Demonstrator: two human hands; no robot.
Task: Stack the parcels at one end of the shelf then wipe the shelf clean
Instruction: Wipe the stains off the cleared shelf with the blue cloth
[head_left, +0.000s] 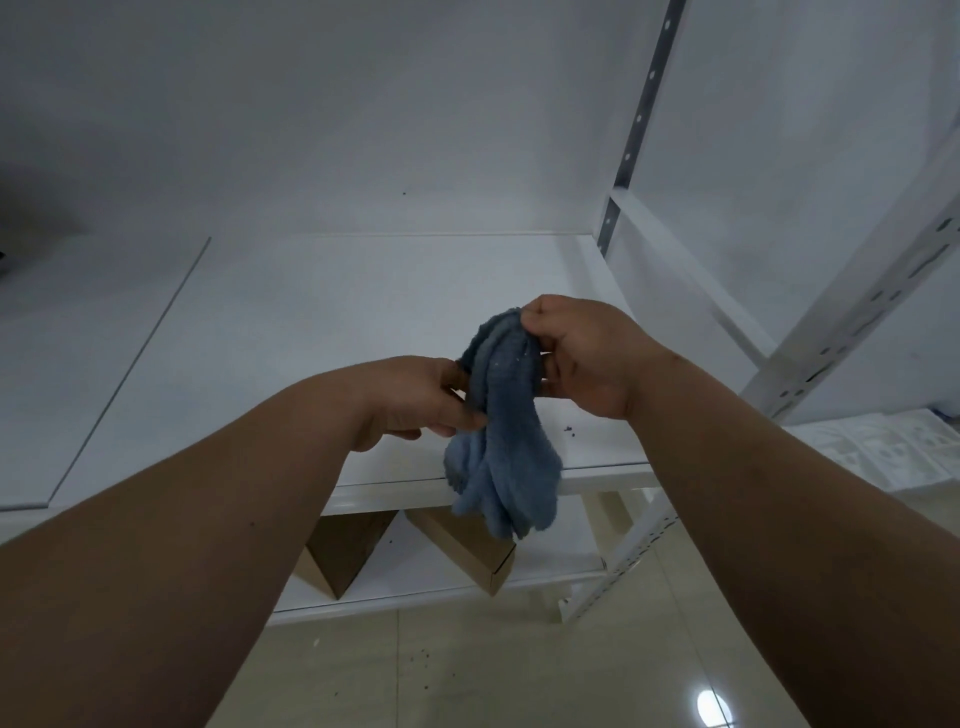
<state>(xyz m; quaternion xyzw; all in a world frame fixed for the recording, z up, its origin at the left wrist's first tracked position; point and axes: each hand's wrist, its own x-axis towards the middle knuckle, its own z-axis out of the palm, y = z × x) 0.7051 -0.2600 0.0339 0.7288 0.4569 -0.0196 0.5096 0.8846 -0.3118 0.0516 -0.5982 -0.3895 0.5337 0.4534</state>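
**Blue cloth held in both hands above white shelf**

Right hand (587, 356) clenched on the top of a blue cloth (501, 431), fingers curled round the bunched upper end. Left hand (410, 397) pinching the same cloth lower down on its left side, thumb and fingertips pressed into the fabric. Both grips closed on the cloth, neither one released.

Cloth hanging in loose folds below the two grips, its lower end dangling past the front edge of the shelf (322, 332) and in front of the level beneath. Fabric fluffy, with a few pale specks near the top, just under the right-hand grip.

Behind and to the left of the grips, the white shelf surface, flat and wide, reaching back to a white wall (363, 114). A thin seam line running across the shelf well to the left of the left-hand grip. A few small dark crumbs (570, 429) on the shelf just beside the cloth, under the right wrist.

Below the grips, on the lower level, two brown cardboard parcels (343, 545) side by side, partly hidden by the left forearm and the hanging cloth. To the right of the grips, a white metal upright (852, 322) with punched holes, slanting up out of view. Farther down, pale floor tiles (467, 665) with dark specks and a bright reflection at lower right.
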